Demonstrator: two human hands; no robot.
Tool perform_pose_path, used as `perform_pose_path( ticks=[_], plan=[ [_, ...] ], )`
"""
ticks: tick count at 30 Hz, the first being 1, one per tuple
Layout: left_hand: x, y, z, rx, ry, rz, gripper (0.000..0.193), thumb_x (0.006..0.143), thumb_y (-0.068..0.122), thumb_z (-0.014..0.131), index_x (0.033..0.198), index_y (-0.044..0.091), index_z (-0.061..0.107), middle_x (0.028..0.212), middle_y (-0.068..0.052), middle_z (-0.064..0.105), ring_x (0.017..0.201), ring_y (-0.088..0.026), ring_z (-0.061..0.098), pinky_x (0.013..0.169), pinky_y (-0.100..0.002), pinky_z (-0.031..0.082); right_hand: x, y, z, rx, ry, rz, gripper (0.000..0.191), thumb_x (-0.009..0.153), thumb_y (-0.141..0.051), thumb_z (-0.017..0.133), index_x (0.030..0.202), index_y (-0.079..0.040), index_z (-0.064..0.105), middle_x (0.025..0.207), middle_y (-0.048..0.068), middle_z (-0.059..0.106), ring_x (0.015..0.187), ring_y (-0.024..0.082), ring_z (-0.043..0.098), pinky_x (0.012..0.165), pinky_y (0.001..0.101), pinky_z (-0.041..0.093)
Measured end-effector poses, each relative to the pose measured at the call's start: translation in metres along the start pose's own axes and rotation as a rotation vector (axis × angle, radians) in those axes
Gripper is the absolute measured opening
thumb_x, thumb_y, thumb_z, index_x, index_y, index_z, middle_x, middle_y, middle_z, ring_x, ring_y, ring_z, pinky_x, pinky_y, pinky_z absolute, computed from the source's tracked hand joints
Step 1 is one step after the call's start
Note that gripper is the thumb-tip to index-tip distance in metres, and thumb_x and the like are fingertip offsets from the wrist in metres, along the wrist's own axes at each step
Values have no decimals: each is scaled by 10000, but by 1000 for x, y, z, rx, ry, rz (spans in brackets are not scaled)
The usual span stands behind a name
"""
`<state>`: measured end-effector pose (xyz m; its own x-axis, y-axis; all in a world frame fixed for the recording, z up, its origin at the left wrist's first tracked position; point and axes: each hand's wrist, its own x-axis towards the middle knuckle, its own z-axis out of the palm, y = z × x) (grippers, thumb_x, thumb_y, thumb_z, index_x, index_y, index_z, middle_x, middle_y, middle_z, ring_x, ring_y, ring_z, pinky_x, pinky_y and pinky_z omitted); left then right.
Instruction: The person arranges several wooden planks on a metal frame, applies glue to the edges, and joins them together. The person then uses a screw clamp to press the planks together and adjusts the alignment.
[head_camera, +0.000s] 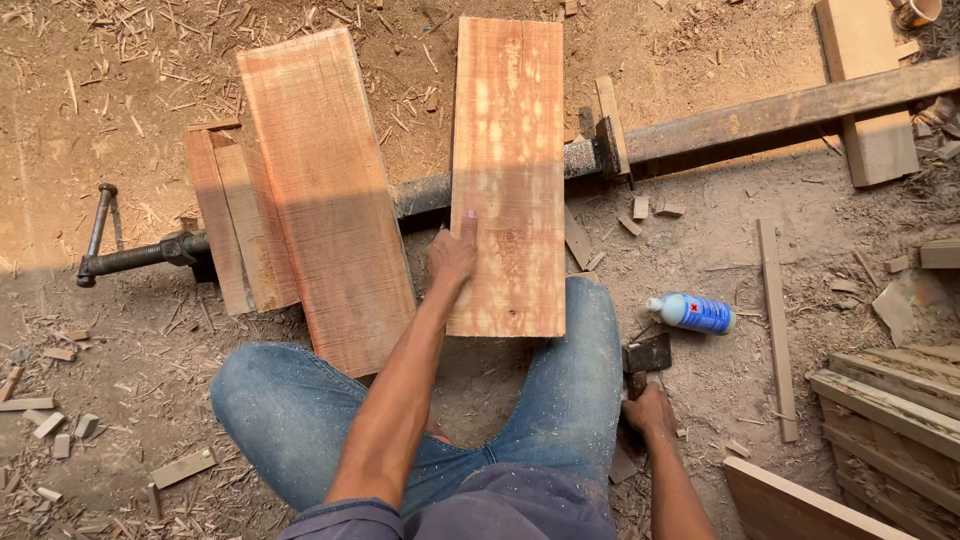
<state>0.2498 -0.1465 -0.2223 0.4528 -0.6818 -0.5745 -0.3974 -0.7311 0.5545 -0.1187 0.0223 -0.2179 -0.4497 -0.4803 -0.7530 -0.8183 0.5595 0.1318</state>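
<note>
The left hand (452, 255) lies flat on the near left edge of a reddish board (508, 175), its fingers (468, 222) stretched out together and pressed on the wood, not clamped around anything. The board runs straight away from the fingertips, its near end resting on the person's knee in blue jeans (560, 400) and its middle crossing a long metal bar clamp (780, 110) that lies on the sawdust-covered floor (720, 250).

Just left of those fingers, with a narrow gap between, a second wide board (325, 195) lies tilted across the same clamp, and beyond it two narrower planks (232, 225) sit against the clamp's screw end with its handle (98, 235).

The right hand (650, 410) is down on the floor beside the right knee, its fingers curled around what seems to be the handle of a hammer, whose dark head (648, 353) shows just ahead of the knuckles; the grip itself is partly hidden. Further beyond those fingers a small blue and white bottle (692, 312) lies on its side, with a thin wooden strip (775, 325) to its right.
</note>
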Motion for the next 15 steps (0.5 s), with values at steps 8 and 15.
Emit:
perform_pose_path(
  ticks=[8, 15],
  plan=[
    [-24, 51, 49, -194, -202, -63, 761, 943, 750, 408, 1114, 37, 613, 939, -107, 600, 863, -257, 592, 733, -435, 480, -14, 24, 13, 448, 125, 7, 603, 791, -376, 759, 1267, -44, 593, 1076, 227, 737, 982, 384, 737, 935, 531, 545],
    [-43, -38, -28, 137, 346, 267, 683, 882, 369, 648, 1457, 55, 454, 1465, -211, 450, 1389, -376, 420, 1151, -547, 369, -45, 62, 32, 917, 91, -14, 210, 863, -75, 666, 1060, -52, 598, 693, 106, 589, 539, 208, 534, 495, 407, 449]
  ],
)
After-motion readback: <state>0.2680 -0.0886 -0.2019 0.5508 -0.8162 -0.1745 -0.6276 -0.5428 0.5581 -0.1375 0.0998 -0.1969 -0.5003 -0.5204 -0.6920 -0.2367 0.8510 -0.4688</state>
